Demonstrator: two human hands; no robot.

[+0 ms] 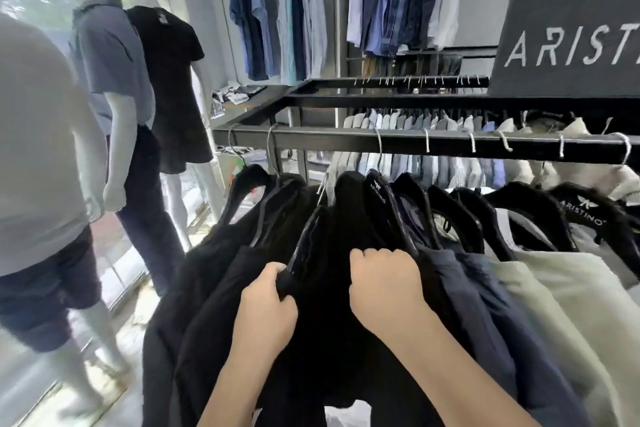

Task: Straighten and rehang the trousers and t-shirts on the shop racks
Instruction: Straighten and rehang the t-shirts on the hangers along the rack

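Gripping the soft black t-shirt point(325, 322), the left grip point(266, 302) and right grip point(384, 284) should tug both shoulders evenly so it hangs flat

Left grip point(266, 302) clenched, thumb pinching, right grip point(384, 284) fisted knuckles-up, bare forearms extended forward

"ARISTI" on sign point(571, 45); "ARISTINO" on hangers point(377, 196)

Black t-shirts point(221, 253) hang bunched on black hangers point(377, 191) from the rack rail point(346, 139), one gripped at its shoulders by the left hand point(266, 308) and right hand point(384, 284). Navy t-shirts point(485, 288) and pale green t-shirts point(554, 288) hang to the right.
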